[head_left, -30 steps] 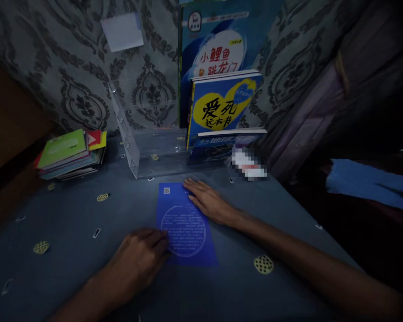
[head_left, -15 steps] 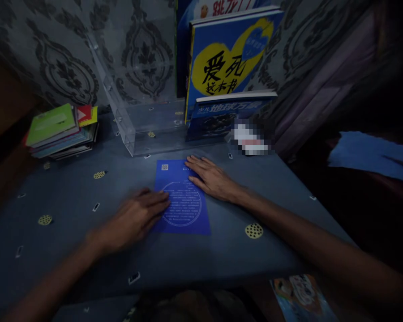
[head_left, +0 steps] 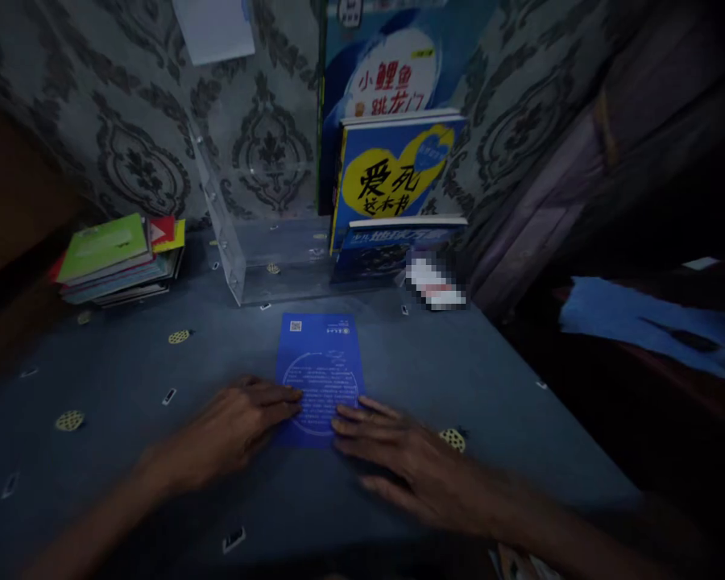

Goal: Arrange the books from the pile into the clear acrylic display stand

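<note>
A blue printed sheet [head_left: 317, 346] with a QR code and white text in a circle lies flat on the cloth-covered table [head_left: 133, 395]. The print appears upside down from my side. On the sheet's left edge rest the fingertips of my left hand [head_left: 242, 419], fingers stretched out. My right hand [head_left: 399, 451] lies palm down with fingers apart, its fingertips over the sheet's lower right part. Neither hand grips anything; the sheet's lower corners are partly covered.
Behind the sheet stands a clear acrylic rack [head_left: 226, 242] with upright books [head_left: 392, 173] at its right side. A pile of booklets [head_left: 105, 250] sits at the back left. A blurred-out small item [head_left: 436, 282] lies beside the books. Blue cloth [head_left: 646, 322] shows beyond the table's right edge.
My right hand has slid from the sheet's upper right toward its lower right. The left hand stays at the left edge. My view has tilted upward, showing more of the books and wall.
</note>
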